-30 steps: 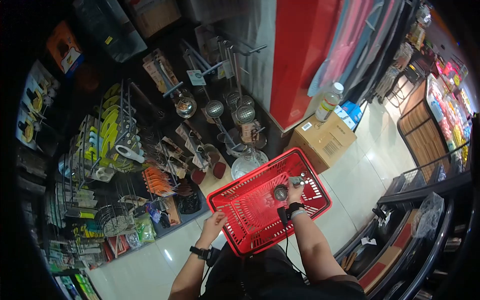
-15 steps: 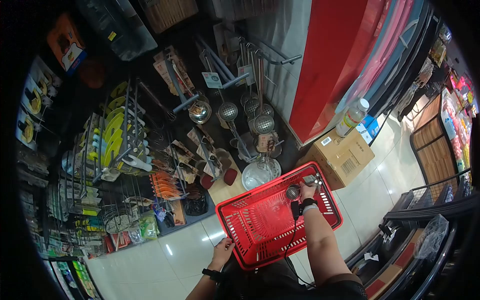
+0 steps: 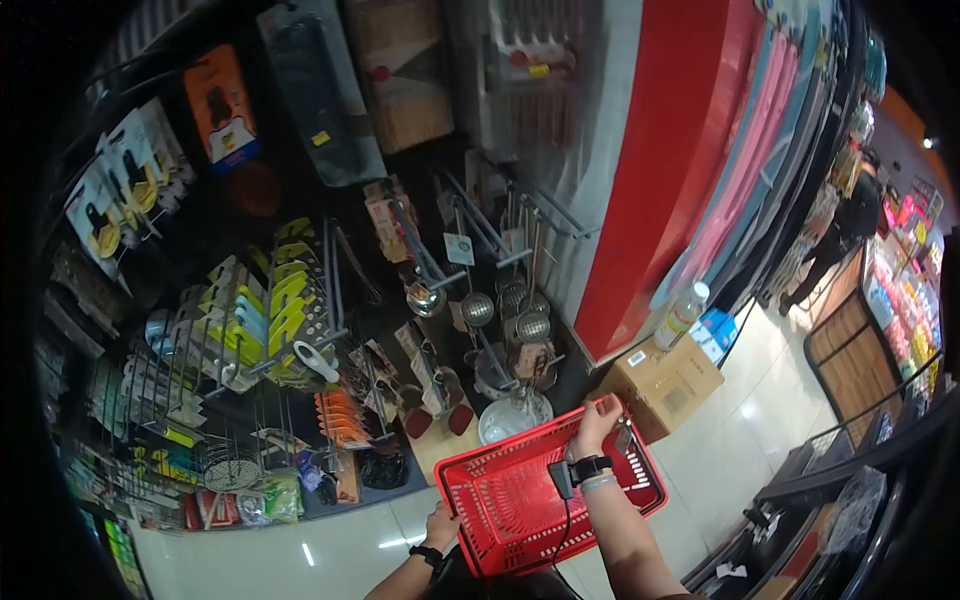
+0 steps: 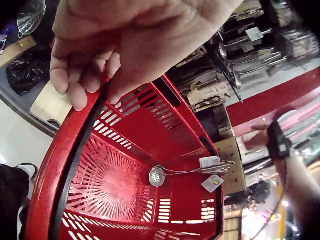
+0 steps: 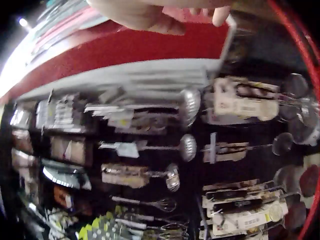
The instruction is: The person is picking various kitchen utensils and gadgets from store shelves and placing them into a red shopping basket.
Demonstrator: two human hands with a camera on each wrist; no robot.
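A red plastic basket [image 4: 42, 190] with slotted lattice walls is gripped at its near rim by the left hand [image 4: 115, 45], whose fingers are curled round the thin black handle [image 4: 75, 160]. A small round metal mesh strainer [image 4: 156, 176] with a wire stem and paper tags is seen lying on the basket's floor. The right hand [image 3: 597, 418] is held at the far rim; whether anything is gripped there cannot be told.

1 red basket [image 3: 500, 450] near, 1 small strainer [image 4: 156, 176] inside it carrying 2 white tags [image 4: 209, 161]; to the right, 1 cardboard box [image 3: 665, 385], 1 bottle [image 3: 682, 313] standing on it; far right, 1 person [image 3: 850, 225].
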